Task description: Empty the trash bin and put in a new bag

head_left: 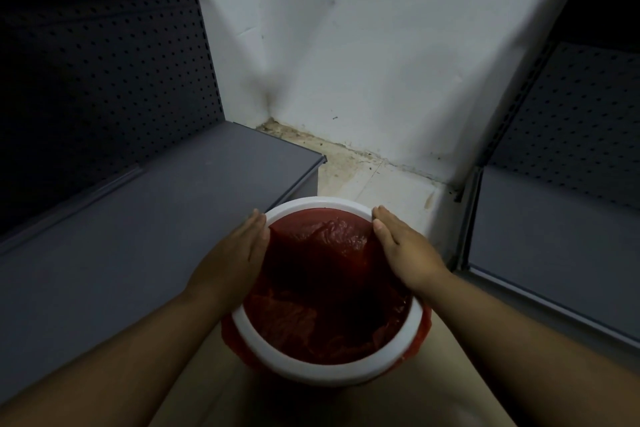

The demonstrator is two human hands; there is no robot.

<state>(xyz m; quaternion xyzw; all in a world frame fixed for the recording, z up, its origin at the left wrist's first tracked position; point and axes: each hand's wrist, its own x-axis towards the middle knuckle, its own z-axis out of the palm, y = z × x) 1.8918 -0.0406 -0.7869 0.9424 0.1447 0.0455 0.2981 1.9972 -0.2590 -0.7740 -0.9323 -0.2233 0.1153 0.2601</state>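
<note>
A round trash bin with a white rim (313, 369) stands on the floor just below me. A red plastic bag (325, 291) lines its inside, crumpled, and its edge hangs over the outside of the rim at the near left and near right. My left hand (239, 248) lies on the bin's left rim, fingers flat and together, pressing the bag's edge. My right hand (400, 246) rests on the right rim in the same way, thumb inside over the red plastic.
A grey metal shelf (145, 218) with a perforated back panel sits close on the left. Another grey shelf (561, 229) stands on the right. A white wall corner (346, 62) rises behind the bin, with dirty pale floor tiles (367, 180) at its base.
</note>
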